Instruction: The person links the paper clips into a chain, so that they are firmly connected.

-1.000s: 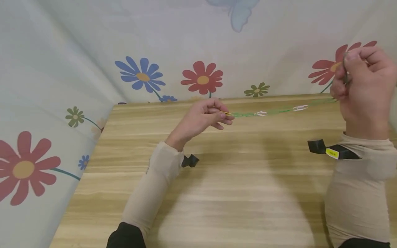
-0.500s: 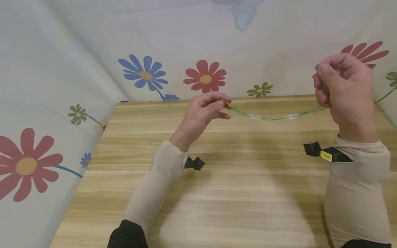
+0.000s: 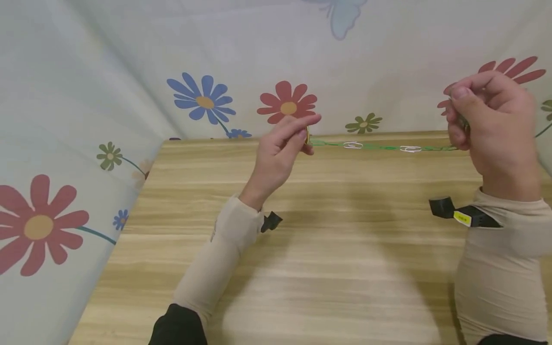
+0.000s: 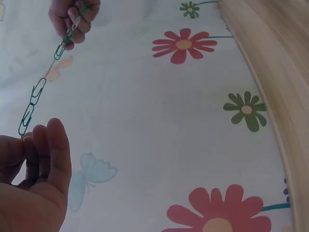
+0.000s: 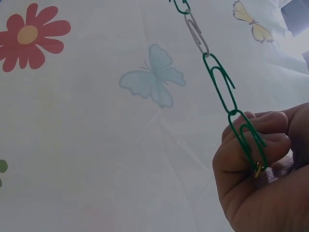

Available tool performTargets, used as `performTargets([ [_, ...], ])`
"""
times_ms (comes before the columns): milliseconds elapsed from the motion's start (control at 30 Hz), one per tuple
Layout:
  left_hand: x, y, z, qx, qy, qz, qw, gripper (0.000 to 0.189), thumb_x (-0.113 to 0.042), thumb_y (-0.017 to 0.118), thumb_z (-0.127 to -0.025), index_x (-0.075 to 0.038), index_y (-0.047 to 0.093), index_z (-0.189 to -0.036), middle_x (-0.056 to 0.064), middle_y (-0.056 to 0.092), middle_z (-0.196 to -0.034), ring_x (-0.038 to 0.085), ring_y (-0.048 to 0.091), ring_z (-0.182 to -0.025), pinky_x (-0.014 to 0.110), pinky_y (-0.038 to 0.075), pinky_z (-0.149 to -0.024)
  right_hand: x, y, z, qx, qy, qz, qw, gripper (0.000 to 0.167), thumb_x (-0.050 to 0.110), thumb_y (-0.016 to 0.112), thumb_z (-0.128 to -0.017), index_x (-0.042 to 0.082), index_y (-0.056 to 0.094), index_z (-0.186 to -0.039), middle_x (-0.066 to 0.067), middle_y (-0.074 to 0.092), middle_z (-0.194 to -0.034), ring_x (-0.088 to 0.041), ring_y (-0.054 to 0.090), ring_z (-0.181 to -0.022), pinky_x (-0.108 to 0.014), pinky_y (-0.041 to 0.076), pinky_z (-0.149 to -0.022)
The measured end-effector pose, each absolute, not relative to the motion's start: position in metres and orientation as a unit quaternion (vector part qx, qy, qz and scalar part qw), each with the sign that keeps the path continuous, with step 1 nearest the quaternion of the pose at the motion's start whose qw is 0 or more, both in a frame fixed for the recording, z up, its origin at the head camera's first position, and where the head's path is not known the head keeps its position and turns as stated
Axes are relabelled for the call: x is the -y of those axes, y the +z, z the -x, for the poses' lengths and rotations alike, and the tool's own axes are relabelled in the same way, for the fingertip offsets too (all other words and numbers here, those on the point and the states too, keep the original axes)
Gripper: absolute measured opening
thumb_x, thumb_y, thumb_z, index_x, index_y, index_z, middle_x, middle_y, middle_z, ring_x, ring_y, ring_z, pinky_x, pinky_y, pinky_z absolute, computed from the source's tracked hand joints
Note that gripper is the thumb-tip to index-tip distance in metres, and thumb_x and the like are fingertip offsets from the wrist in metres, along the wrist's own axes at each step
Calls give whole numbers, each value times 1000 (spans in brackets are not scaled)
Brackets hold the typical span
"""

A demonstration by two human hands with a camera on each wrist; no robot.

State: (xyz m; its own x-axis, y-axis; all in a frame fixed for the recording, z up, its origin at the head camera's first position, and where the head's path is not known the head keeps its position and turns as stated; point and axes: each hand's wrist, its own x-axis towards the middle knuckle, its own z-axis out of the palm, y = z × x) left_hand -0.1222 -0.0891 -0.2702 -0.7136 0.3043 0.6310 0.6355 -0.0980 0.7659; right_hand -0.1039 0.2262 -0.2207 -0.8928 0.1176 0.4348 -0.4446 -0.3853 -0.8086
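Observation:
A chain of linked green and white paper clips (image 3: pixel 379 147) stretches almost straight between my two hands, above the table. My left hand (image 3: pixel 276 155) pinches a yellow paper clip (image 3: pixel 307 136) at the chain's left end between thumb and fingers, with the index finger extended. At the other end, my right hand (image 3: pixel 496 124) grips the chain with curled fingers. In the right wrist view a green clip (image 5: pixel 248 137) runs into that hand, where a bit of yellow clip (image 5: pixel 258 170) shows. The rest inside the right fist is hidden. One white clip (image 3: pixel 353 145) hangs nearer the left hand.
Below the hands lies a wood-grain table (image 3: pixel 336 268), its back edge meeting a pale curtain (image 3: pixel 241 43) printed with flowers and butterflies. A black wrist camera (image 3: pixel 470 215) sits on the right sleeve, another (image 3: pixel 271 222) on the left.
The chain sagged half a second ago and is now pulled nearly straight. My left hand has risen and its index finger has straightened; the right hand moved inward, then slightly back right.

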Motion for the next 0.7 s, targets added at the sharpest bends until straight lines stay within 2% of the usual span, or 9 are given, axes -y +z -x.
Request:
performTargets([
  [233, 93, -264, 122, 749, -532, 385, 88, 36, 2, 46, -105, 5, 55, -139, 11, 53, -92, 18, 62, -75, 33, 53, -81, -234, -218, 102, 501, 831, -125, 207, 20, -4, 72, -90, -16, 55, -91, -19, 54, -69, -22, 38, -49, -28, 17, -44],
  [433, 100, -257, 122, 773, -488, 406, 11, 47, 4, 47, -104, 1, 39, -150, 10, 52, -86, 16, 61, -72, 31, 55, -79, -239, -217, 101, 524, 810, -111, 239, 24, 3, 74, -89, -14, 59, -94, -18, 54, -71, -21, 37, -49, -23, 23, -41],
  [567, 106, -252, 121, 773, -501, 389, -10, 55, 7, 48, -102, -5, 34, -154, 11, 49, -89, 18, 62, -76, 32, 56, -82, -233, -220, 103, 550, 797, -130, 215, 23, 0, 73, -89, -18, 60, -93, -18, 59, -71, -21, 39, -45, -22, 32, -40],
  [700, 110, -249, 122, 780, -510, 364, 1, 57, 12, 47, -100, -7, 38, -153, 12, 48, -92, 22, 60, -79, 34, 56, -81, -220, -224, 106, 586, 775, -160, 177, 18, -2, 68, -93, -19, 62, -95, -14, 56, -66, -19, 43, -44, -22, 39, -41],
])
